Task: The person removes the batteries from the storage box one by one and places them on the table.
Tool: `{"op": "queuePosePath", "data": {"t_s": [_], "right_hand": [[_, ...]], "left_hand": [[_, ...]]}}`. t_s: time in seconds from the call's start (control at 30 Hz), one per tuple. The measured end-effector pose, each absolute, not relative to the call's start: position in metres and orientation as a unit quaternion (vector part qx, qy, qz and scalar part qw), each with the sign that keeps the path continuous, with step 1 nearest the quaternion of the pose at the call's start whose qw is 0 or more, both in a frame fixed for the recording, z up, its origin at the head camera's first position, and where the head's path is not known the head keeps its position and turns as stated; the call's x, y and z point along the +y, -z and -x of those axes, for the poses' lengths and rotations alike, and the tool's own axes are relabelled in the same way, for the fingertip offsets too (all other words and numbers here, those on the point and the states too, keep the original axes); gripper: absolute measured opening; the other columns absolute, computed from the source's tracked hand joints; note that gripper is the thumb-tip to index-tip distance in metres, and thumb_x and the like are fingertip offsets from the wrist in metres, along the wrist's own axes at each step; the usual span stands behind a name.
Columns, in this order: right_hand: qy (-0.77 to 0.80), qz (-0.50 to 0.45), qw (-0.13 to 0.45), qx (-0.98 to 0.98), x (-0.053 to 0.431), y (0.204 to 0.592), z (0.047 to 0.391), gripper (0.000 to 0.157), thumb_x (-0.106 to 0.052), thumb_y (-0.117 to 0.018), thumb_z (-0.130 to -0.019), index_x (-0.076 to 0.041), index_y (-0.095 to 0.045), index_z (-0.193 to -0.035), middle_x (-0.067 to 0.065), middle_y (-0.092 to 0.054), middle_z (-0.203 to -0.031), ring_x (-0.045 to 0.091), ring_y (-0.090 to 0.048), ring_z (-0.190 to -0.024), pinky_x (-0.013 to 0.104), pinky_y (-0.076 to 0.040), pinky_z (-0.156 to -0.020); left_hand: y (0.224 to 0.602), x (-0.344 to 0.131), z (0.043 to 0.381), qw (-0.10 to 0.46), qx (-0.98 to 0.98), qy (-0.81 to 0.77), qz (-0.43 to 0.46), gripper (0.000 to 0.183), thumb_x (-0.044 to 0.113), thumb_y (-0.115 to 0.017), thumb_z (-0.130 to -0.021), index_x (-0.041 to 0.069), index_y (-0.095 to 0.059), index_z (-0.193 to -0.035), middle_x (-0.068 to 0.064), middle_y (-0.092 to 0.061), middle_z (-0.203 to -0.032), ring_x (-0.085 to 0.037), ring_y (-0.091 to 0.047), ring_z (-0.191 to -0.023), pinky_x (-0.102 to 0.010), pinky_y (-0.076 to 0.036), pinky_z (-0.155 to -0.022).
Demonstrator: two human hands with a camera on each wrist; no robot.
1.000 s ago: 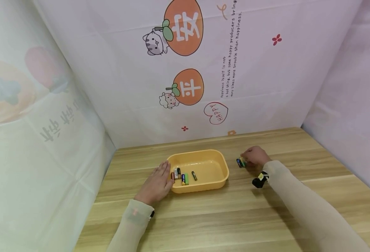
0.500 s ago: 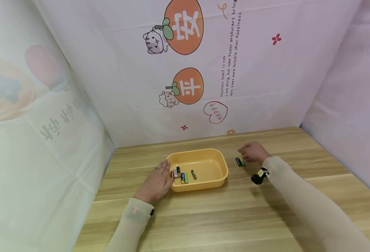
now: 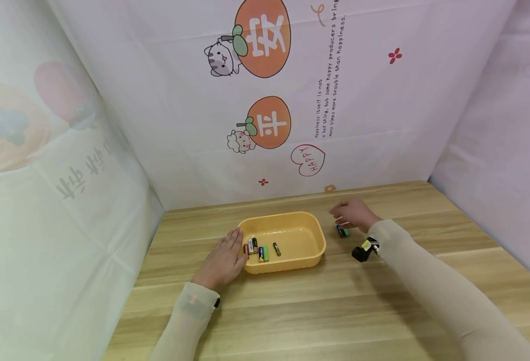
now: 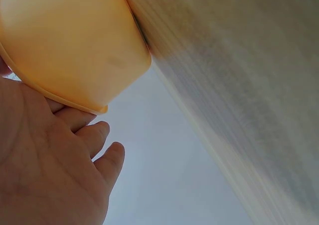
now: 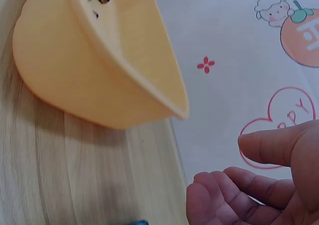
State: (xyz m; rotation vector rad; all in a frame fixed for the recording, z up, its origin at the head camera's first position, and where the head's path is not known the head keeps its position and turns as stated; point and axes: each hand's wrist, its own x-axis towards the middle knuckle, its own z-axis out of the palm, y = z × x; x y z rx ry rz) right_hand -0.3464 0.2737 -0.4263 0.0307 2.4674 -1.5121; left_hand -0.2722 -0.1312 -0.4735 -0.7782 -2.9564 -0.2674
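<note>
My left hand (image 3: 219,259) rests along the left end of a yellow plastic tray (image 3: 292,266), its fingers straight against the rim (image 4: 60,99). Inside the tray lie several batteries: a white one (image 3: 250,246) among those at the left end, a green one (image 3: 266,253) at the front, and a dark one (image 3: 277,249) lying apart. To the right of the tray, my right hand (image 3: 355,214) hovers with thumb and fingers apart and nothing showing between them. Below it on the table are a blue battery (image 3: 340,231) and a green-ended battery (image 3: 347,232), partly overlapped by the hand.
The wooden table (image 3: 265,321) extends in front of the tray and off to both sides. A printed white cloth (image 3: 201,165) hangs behind it, with more cloth at the left and right. A small black wrist camera (image 3: 361,252) sits at my right cuff.
My right hand has lifted away from the batteries on the table and moved left toward the tray, leaving them lying there. The left hand keeps its place at the tray's rim.
</note>
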Motion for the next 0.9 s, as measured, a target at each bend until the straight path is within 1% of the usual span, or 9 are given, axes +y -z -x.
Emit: {"op": "queuePosePath", "data": {"t_s": [0.1, 0.27, 0.43, 0.53, 0.67, 0.8, 0.9], "right_hand": [[0.526, -0.007, 0.126, 0.841, 0.267, 0.425, 0.347, 0.038, -0.018, -0.056, -0.099, 0.008, -0.057, -0.126, 0.023, -0.059, -0.114, 0.034, -0.063, -0.102, 0.043, -0.055, -0.085], [0.527, -0.004, 0.124, 0.841, 0.256, 0.424, 0.348, 0.034, -0.015, -0.054, -0.099, 0.008, -0.058, -0.124, 0.019, -0.063, -0.110, 0.034, -0.064, -0.102, 0.043, -0.056, -0.083], [0.536, 0.011, 0.127, 0.835, 0.242, 0.422, 0.350, 0.033, -0.012, -0.053, -0.099, 0.010, -0.057, -0.124, 0.024, -0.062, -0.112, 0.036, -0.064, -0.101, 0.045, -0.055, -0.084], [0.545, 0.013, 0.131, 0.828, 0.234, 0.420, 0.350, 0.033, -0.011, -0.053, -0.098, 0.011, -0.056, -0.124, 0.026, -0.061, -0.114, 0.035, -0.064, -0.099, 0.048, -0.054, -0.086], [0.551, 0.012, 0.135, 0.823, 0.225, 0.419, 0.350, 0.032, -0.010, -0.054, -0.098, 0.011, -0.057, -0.122, 0.028, -0.060, -0.115, 0.034, -0.064, -0.097, 0.044, -0.056, -0.083], [0.552, 0.016, 0.136, 0.823, 0.217, 0.419, 0.350, 0.028, -0.010, -0.056, -0.097, 0.009, -0.059, -0.118, 0.030, -0.060, -0.115, 0.034, -0.065, -0.094, 0.038, -0.058, -0.075], [0.553, 0.016, 0.138, 0.821, 0.212, 0.421, 0.351, 0.026, -0.008, -0.057, -0.097, 0.009, -0.060, -0.116, 0.031, -0.060, -0.115, 0.034, -0.066, -0.092, 0.037, -0.059, -0.072]], "left_hand": [[0.474, -0.132, 0.272, 0.035, -0.963, 0.088, 0.253, 0.063, 0.037, -0.032, -0.105, 0.000, -0.016, -0.154, -0.014, -0.012, -0.161, -0.029, -0.013, -0.147, -0.042, -0.013, -0.117], [0.474, -0.132, 0.272, 0.033, -0.963, 0.091, 0.251, 0.063, 0.036, -0.032, -0.105, 0.000, -0.015, -0.154, -0.013, -0.010, -0.161, -0.028, -0.011, -0.147, -0.042, -0.013, -0.117], [0.475, -0.132, 0.272, 0.026, -0.964, 0.091, 0.248, 0.063, 0.037, -0.031, -0.105, 0.002, -0.013, -0.154, -0.011, -0.008, -0.161, -0.024, -0.005, -0.147, -0.040, -0.010, -0.117], [0.476, -0.133, 0.272, 0.028, -0.965, 0.085, 0.248, 0.064, 0.041, -0.025, -0.105, 0.003, -0.012, -0.155, -0.011, -0.008, -0.161, -0.023, -0.006, -0.147, -0.039, -0.010, -0.117], [0.475, -0.133, 0.271, 0.032, -0.964, 0.087, 0.249, 0.068, 0.047, -0.017, -0.104, 0.002, -0.013, -0.155, -0.010, -0.007, -0.161, -0.027, -0.009, -0.147, -0.039, -0.010, -0.117], [0.474, -0.133, 0.271, 0.032, -0.964, 0.087, 0.248, 0.069, 0.049, -0.015, -0.104, 0.002, -0.014, -0.155, -0.010, -0.008, -0.161, -0.026, -0.009, -0.147, -0.039, -0.010, -0.117], [0.475, -0.133, 0.272, 0.033, -0.964, 0.082, 0.250, 0.069, 0.049, -0.015, -0.104, 0.002, -0.014, -0.155, -0.011, -0.009, -0.161, -0.027, -0.010, -0.147, -0.039, -0.011, -0.117]]}}
